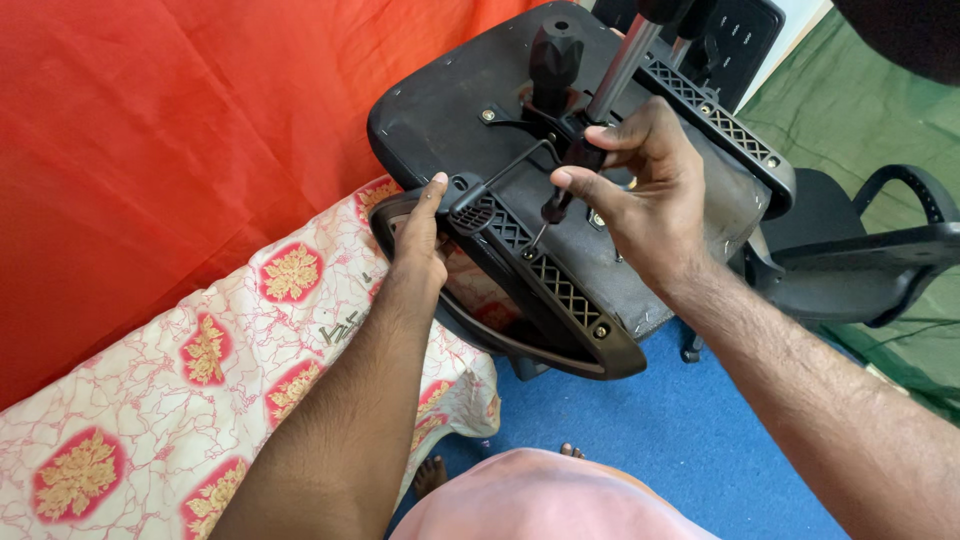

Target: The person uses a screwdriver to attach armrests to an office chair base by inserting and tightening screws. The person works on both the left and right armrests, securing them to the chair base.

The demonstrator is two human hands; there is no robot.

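Black chair seat point(450, 110), silver post point(618, 70). Red cloth point(150, 130) (plain); white cover point(200, 360) with red-gold floral medallions. Blue floor point(690, 430).
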